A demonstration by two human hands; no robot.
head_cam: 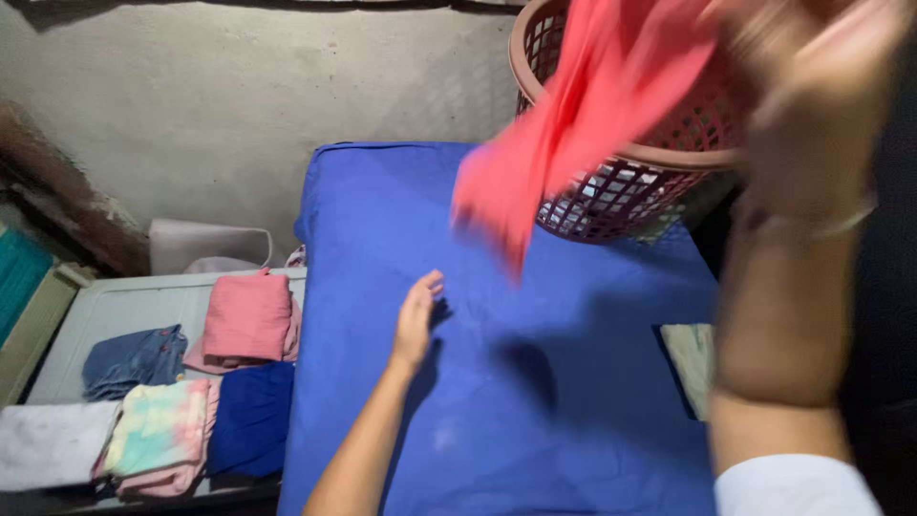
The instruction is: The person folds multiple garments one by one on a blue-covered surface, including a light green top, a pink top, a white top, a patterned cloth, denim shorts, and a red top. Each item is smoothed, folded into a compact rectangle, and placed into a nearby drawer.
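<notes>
Room: I see a rough grey wall (229, 86) and a bed with a blue sheet (497, 382) in front of me.
Left side: A low grey shelf (124, 306) sits beside the bed. It holds folded clothes: a pink pile (246, 317), a jeans piece (134, 361), a dark blue piece (250, 416), a pastel piece (158, 435) and a white piece (48, 444).
Basket: A brown laundry basket (621, 196) stands at the far right of the bed.
Red cloth: The red cloth (564, 124) is up in the air, in front of the basket and above the sheet. It looks blurry.
Right hand: My right hand (812, 57) is high up and very blurry. It seems to grasp the top of the red cloth, but I cannot tell for sure.
Left hand: My left hand (416, 320) is flat and released, just over the blue sheet. It holds nothing.
What could go wrong: I think the cloth could catch on the basket rim and tip the basket. It could also land bunched up, because only one hand has it.
Other thing: A pale cloth (693, 368) lies at the right edge of the bed.
</notes>
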